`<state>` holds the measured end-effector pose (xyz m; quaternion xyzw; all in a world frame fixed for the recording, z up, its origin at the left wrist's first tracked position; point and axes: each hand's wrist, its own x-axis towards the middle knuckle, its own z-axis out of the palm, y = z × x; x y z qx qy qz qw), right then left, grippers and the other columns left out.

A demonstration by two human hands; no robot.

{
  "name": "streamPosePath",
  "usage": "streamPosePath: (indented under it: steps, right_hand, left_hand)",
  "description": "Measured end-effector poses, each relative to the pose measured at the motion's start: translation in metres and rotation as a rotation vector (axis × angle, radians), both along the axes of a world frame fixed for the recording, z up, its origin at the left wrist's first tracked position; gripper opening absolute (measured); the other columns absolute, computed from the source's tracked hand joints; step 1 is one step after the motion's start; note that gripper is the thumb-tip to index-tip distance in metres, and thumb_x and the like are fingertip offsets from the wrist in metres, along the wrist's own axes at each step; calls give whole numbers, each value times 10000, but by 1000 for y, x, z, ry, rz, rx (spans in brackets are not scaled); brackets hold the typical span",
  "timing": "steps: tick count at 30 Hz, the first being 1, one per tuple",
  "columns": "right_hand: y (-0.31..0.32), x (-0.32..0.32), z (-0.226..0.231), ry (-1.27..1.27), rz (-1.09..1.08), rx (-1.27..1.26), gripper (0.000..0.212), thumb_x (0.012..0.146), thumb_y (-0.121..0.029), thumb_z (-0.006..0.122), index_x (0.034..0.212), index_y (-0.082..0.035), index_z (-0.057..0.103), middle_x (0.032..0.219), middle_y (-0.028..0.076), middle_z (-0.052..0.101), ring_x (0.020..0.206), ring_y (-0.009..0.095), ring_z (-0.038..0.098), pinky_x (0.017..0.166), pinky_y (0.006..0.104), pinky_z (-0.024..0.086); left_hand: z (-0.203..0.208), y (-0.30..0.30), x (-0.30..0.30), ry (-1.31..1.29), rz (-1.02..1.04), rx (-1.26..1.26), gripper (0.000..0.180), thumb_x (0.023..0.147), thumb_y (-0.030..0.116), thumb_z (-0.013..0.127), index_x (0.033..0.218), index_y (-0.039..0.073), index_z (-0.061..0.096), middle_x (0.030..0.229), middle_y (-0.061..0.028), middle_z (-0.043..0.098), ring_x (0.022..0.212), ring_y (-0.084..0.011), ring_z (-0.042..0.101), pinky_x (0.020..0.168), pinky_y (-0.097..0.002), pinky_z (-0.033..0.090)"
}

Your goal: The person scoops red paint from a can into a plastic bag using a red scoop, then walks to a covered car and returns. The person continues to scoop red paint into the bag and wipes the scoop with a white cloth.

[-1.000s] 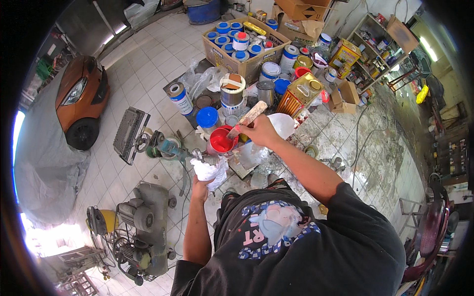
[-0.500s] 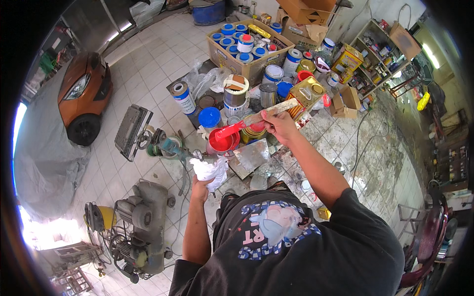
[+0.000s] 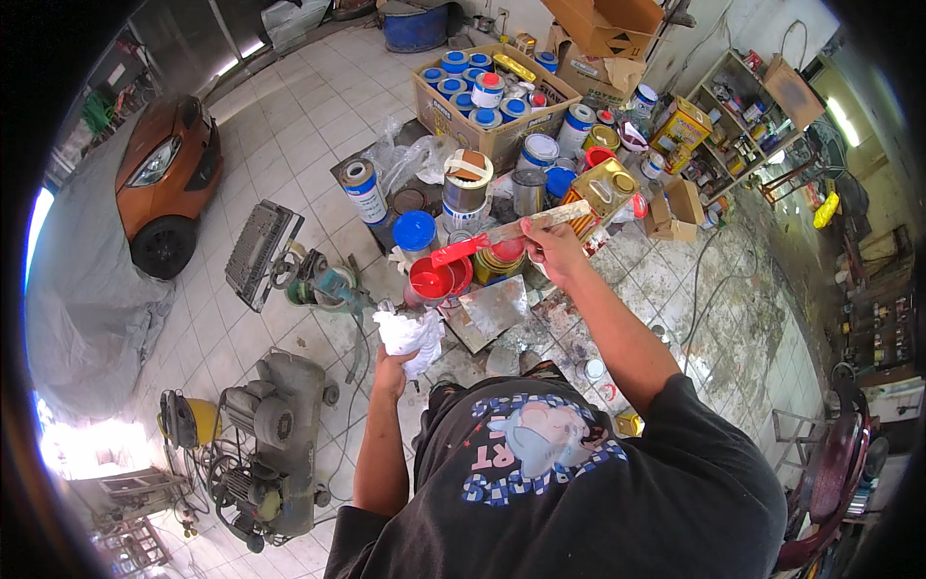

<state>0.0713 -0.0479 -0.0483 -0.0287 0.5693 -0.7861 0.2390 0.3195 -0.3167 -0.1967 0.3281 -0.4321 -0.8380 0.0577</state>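
Note:
My right hand (image 3: 558,253) grips a flat wooden paint stirring stick (image 3: 542,221), whose lower end is coated in wet red paint. The stick slants over a red paint cup (image 3: 430,279), its painted end above the rim. Next to the cup, partly hidden, stands another red-smeared can (image 3: 461,272). Bunched in my closed left hand (image 3: 392,372) is a white cloth (image 3: 411,338), close to the cup's near side. Whether anything else lies beneath the cloth is hidden.
A carton (image 3: 463,127) of blue-lidded cans stands at the back. Beside the stick is a yellow metal tin (image 3: 608,189). An air compressor (image 3: 280,425) stands at left, near a green-and-grey stand (image 3: 333,285). An orange car (image 3: 169,188) is farther left.
The red-coated end of the stick has lifted up and to the right from low over the cup, uncovering more of its paint. The cloth stays in my left hand.

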Motion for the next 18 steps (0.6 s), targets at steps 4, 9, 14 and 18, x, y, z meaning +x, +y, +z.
streamPosePath:
  steps: [4,9,14,18]
  right_hand:
    - [0,-1,-3,-1,-51,49,197,931,-216,748,814,-85,656,699,-37,567,577,54,461,495,226,295]
    - [2,-1,-23,26,-170,136,223,930,-200,739,765,-73,660,651,-39,561,525,61,450,478,246,321]
    - [-20,8,-51,289,-174,625,321,898,-309,735,860,9,705,690,111,675,593,224,644,553,361,475]
    - [-47,28,-65,524,-173,931,353,905,-389,685,909,-42,745,777,171,724,727,315,723,637,431,547]
  left_hand:
    - [1,-2,2,-18,17,5,637,764,-200,648,1350,-72,433,1337,-210,585,1242,-328,586,1075,-433,471]
    - [4,-2,5,-56,56,13,652,768,-195,654,1365,-51,434,1339,-193,587,1243,-327,585,1078,-434,466]
    - [-25,-21,13,-7,13,7,705,764,-192,667,1394,-15,406,1350,-175,574,1255,-328,572,1077,-438,463]
    - [-19,-24,13,-9,15,1,721,758,-184,682,1398,-5,403,1349,-171,573,1257,-333,569,1078,-445,460]
